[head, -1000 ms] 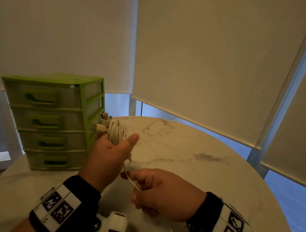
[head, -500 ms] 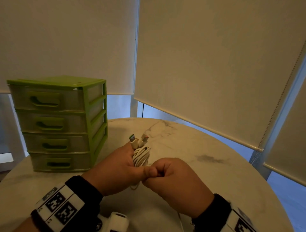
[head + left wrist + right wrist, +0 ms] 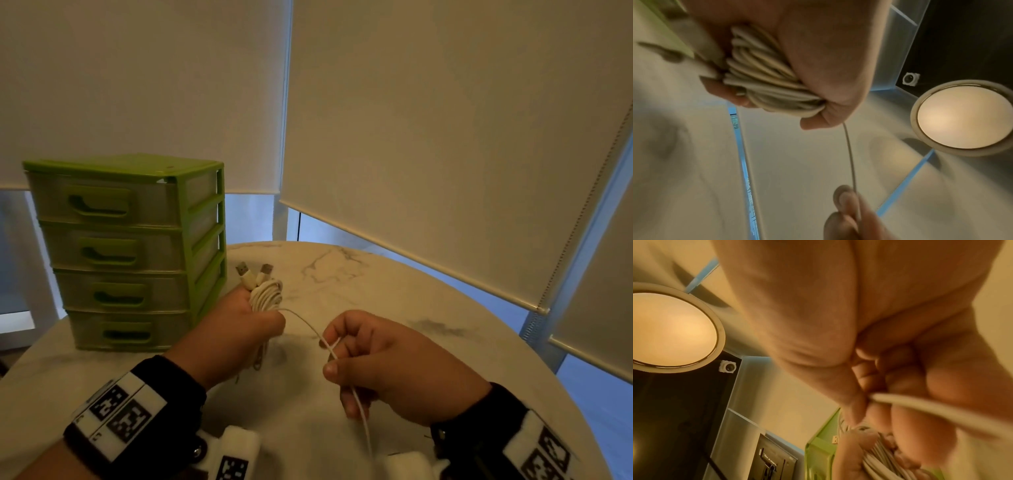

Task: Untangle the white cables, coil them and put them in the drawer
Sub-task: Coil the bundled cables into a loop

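Observation:
My left hand (image 3: 236,325) grips a coil of white cable (image 3: 265,296) above the marble table, and two USB plugs (image 3: 253,272) stick up out of the fist. In the left wrist view the coil (image 3: 764,81) fills the palm. A loose strand (image 3: 305,325) runs from the coil to my right hand (image 3: 373,363), which pinches it between thumb and curled fingers; the strand (image 3: 363,421) then hangs down toward me. The right wrist view shows the strand (image 3: 920,404) crossing the curled fingers. A green drawer unit (image 3: 130,253) with several closed drawers stands at the left.
The round marble table (image 3: 428,308) has its far edge close to the window blinds (image 3: 445,137). White wrist-camera housings (image 3: 239,452) sit below my hands. Bare tabletop lies to the right of my hands.
My hands, pressed together at the coil half a second ago, have parted: the right hand moved right and toward me, drawing a strand out. One second ago the coil was higher, near the drawers.

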Demonstrator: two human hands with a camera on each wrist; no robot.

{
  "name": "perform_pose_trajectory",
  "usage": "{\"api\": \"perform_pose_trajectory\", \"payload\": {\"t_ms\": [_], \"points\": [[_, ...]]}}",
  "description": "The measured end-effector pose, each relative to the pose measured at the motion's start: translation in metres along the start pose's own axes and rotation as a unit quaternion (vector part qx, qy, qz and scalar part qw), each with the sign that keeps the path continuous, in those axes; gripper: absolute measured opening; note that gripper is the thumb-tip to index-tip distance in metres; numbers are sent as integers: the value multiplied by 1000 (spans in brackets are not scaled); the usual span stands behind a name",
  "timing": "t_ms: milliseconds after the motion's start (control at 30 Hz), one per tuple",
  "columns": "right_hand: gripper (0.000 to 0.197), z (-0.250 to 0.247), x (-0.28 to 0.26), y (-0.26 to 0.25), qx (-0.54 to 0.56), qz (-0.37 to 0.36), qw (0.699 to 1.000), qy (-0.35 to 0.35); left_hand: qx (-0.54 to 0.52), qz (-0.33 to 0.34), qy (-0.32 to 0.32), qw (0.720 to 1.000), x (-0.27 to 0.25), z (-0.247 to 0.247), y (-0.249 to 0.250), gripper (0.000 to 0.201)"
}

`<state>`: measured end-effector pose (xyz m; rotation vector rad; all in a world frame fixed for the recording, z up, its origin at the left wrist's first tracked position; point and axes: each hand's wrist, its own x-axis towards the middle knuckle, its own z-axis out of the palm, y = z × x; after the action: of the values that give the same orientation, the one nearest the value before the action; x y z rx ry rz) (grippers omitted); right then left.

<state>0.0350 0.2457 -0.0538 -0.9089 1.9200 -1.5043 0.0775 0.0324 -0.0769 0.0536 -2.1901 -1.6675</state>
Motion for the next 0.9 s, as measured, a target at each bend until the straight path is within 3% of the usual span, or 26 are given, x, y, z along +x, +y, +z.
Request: {"api": "perform_pose_trajectory", "payload": {"t_ms": [67, 133, 233, 333, 433, 600, 733, 900], "points": [[8, 1, 1, -1, -23, 11, 999, 34, -13, -25, 10, 1000, 1, -2, 1, 13], [12, 0, 9, 7, -76, -17, 987, 138, -57, -73, -45, 995, -3, 2, 4, 11], [16, -1, 20, 16, -124, -40, 962, 239, -241, -130, -162, 948, -9, 12, 6, 45], [26, 6, 24, 19, -61, -38, 970, 231, -373, -134, -184, 900, -13, 23, 11, 56], [30, 11, 26, 22, -49, -22, 972, 231, -391, -129, -159, 897, -10, 25, 7, 69], [27, 21, 26, 22, -27, 15, 975, 221, -437, -131, -146, 877, -13, 28, 11, 38], [26, 31, 27, 22, -106, 7, 972, 211, -444, -133, -69, 883, -10, 28, 14, 27], [31, 36, 32, 26, -43, 23, 975, 217, -393, -122, -98, 906, -11, 21, 13, 35]]}}
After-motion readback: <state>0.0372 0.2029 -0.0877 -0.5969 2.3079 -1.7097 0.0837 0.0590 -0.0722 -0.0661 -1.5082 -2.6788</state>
